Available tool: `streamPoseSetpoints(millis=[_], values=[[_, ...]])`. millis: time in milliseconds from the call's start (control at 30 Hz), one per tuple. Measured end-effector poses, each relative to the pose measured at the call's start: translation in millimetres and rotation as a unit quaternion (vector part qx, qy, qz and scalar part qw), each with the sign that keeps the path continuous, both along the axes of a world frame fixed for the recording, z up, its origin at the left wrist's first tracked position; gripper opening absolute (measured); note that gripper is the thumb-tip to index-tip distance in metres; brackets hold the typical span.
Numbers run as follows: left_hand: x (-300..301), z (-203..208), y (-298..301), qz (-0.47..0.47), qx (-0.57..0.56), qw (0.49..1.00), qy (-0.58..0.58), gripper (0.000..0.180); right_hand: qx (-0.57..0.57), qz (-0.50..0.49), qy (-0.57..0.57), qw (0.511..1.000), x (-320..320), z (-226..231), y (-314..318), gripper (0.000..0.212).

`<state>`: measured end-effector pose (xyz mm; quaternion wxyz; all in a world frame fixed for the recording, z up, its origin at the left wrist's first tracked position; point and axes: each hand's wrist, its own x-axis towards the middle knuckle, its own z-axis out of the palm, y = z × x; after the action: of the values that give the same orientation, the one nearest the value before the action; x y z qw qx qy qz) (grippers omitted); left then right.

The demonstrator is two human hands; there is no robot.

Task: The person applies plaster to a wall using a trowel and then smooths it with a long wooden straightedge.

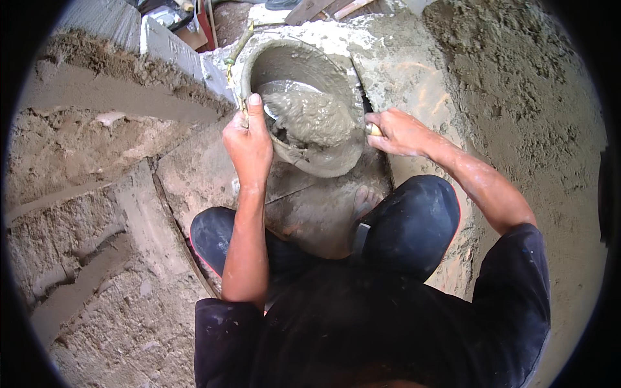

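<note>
A grey, mortar-caked bucket (326,163) leans tilted between my knees and the whitish slab, its mouth facing me. Wet grey mortar (314,116) is heaped inside it. My left hand (251,139) is closed round the bucket's left rim, thumb up along the edge. At the opposite side, my right hand (398,132) grips the pale yellow handle of a trowel (373,129). The trowel's blade is hidden by mortar, so I cannot tell how deep it sits.
Rough mortar covers the wall surface (517,103) at right. Partly coated blocks and ledges (97,90) stand at left. Wood scraps (323,9) and a red-edged item (210,29) lie beyond the bucket. My bare foot (366,199) is just below it.
</note>
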<state>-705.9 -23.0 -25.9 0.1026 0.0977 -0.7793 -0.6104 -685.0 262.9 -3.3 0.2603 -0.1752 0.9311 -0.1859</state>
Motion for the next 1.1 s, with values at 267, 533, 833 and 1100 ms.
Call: streamPoseSetpoints(millis=[267,533,833,1100], values=[[-5,-1,-17,0.010,0.008,0.999,-0.052,0.049,-0.025,-0.058,0.130,0.990,7,29,-8,0.031],[-10,-6,-35,0.021,0.007,0.996,-0.085,0.056,-0.345,-0.282,-0.303,0.842,-23,71,92,0.026],[-3,16,-17,0.008,0.010,0.991,-0.133,0.053,-0.038,-0.333,0.245,0.910,-15,104,162,0.034],[-5,8,15,-0.044,-0.047,0.998,0.018,0.053,0.131,-0.031,0.234,0.963,-13,-16,0,0.026]])
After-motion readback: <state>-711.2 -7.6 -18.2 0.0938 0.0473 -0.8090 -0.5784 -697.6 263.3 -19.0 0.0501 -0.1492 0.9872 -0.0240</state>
